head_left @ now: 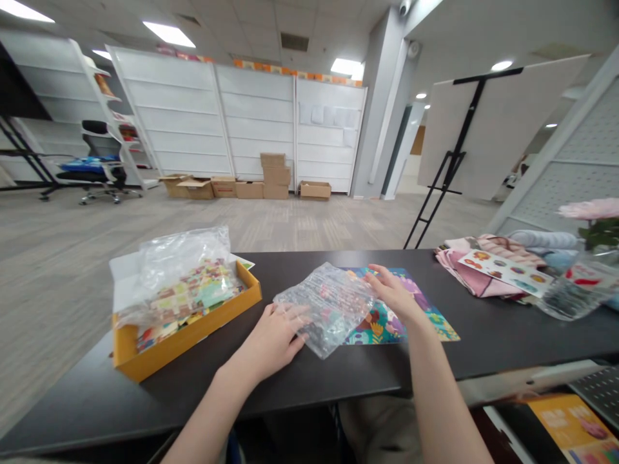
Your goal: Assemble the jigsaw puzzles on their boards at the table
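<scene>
A crinkled clear plastic bag (329, 303) is over the left part of a colourful illustrated sheet (420, 309) on the dark table. My left hand (276, 335) is at the bag's lower left edge, its fingers showing through the plastic and its thumb against the near side. At the bag's right edge is my right hand (394, 293), above the sheet, fingers stretched out and slightly bent, touching or close to the plastic. To the left stands a yellow open box (193, 345) holding colourful cardboard pieces (178, 296) and another clear plastic bag (186, 254).
On the right of the dark table (319, 386) lie pink cloths (464, 270), a sticker sheet (505, 270) and a clear vase (573, 290) with a pink flower. An orange printed box (575, 422) is lower right. Beyond are an easel (452, 161) and cardboard boxes (275, 177).
</scene>
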`<action>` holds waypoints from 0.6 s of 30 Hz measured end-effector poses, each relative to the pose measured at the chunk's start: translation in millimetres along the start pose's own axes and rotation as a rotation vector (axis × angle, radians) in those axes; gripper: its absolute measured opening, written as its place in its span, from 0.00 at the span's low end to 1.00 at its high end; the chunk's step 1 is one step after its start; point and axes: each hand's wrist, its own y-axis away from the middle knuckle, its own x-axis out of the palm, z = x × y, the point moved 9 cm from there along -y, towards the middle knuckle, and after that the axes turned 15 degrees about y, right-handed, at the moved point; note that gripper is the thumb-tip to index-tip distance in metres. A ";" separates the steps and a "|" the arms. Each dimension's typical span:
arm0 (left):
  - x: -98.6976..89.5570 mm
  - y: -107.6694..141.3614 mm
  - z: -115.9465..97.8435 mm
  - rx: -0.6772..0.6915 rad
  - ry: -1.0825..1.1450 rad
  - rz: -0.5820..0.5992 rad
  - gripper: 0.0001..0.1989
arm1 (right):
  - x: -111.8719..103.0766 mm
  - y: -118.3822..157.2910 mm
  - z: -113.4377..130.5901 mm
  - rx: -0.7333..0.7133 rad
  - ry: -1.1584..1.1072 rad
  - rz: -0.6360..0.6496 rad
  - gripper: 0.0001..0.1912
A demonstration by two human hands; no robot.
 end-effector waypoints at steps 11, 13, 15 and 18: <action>-4.8 -7.2 19.5 -0.391 -0.635 -0.080 0.16 | -2.4 27.2 21.7 -0.164 0.701 0.107 0.06; -3.5 -12.8 20.3 -0.410 -0.656 -0.117 0.16 | 17.2 35.4 39.9 -0.266 0.696 0.169 0.06; -2.7 -18.8 21.3 -0.422 -0.663 -0.143 0.16 | 44.4 45.4 60.9 -0.375 0.645 0.269 0.03; -0.8 -26.2 21.6 -0.421 -0.657 -0.152 0.15 | 76.5 57.9 86.1 -0.469 0.596 0.342 0.06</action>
